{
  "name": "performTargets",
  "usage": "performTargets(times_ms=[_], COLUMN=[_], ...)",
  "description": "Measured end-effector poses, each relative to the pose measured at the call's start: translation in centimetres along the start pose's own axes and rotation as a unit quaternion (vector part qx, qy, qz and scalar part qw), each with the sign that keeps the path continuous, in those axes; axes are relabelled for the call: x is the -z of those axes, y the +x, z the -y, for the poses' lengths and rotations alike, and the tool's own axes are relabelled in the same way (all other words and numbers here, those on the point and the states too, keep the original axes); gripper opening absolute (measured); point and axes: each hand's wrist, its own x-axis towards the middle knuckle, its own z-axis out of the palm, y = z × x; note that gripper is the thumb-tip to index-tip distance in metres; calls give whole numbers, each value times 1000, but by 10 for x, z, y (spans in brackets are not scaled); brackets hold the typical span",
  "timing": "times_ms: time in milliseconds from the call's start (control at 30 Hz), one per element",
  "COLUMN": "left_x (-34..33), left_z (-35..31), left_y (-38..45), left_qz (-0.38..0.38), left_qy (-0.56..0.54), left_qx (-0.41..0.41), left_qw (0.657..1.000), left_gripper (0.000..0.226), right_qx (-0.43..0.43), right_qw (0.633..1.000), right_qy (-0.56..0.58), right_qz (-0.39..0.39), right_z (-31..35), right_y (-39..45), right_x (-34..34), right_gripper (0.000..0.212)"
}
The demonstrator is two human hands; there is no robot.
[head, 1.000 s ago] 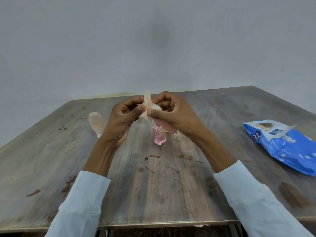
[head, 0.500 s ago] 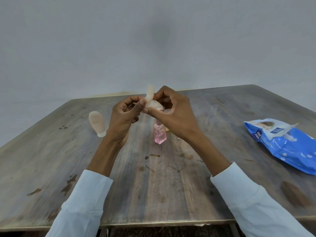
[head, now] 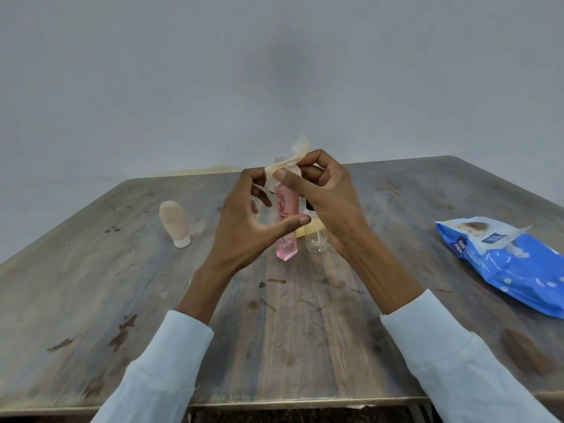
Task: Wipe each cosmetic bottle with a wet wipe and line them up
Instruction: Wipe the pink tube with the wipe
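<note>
Hands above stained wooden tabletop (head: 152, 300): right hand (head: 329, 203) pinches crumpled white wet wipe (head: 290, 163); left hand (head: 244, 227) grips pink cosmetic bottle (head: 287, 206).

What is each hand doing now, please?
Left hand: grips the pink bottle.
Right hand: pinches the wet wipe.

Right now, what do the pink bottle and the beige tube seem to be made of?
Pink bottle: clear glass or hard plastic, glossy; the table shows through its base. Beige tube: probably soft matte plastic with a white cap; no shine on its rounded body.
</note>
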Motion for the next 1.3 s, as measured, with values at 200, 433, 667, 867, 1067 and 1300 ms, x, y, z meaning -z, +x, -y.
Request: performTargets(times_ms=[200, 433, 667, 867, 1067, 1300], left_x=[1, 2, 4, 5, 10, 21], left_z=[-1, -4, -6, -7, -7, -1], left_y=[2, 3, 4, 4, 5, 11], left_qz=[-62, -107, -96, -81, -58, 16], left_qy=[18, 52, 60, 42, -28, -239], left_qx=[-27, -39, -47, -34, 17, 97], left_qw=[998, 992, 992, 995, 998, 966], left_gripper=[72, 48, 44, 43, 48, 40], right_qx=[66, 107, 105, 109, 120, 113], right_qw=[991, 973, 971, 972, 971, 984], right_qy=[-110, -196, -205, -200, -203, -136], right_qz=[-49, -60, -63, -58, -44, -21], right_z=[-5, -11, -12, -13, -11, -11], right_y=[3, 1, 3, 4, 6, 7], right_x=[0, -6, -5, -3, -1, 2], right_gripper=[39, 43, 35, 38, 34, 17])
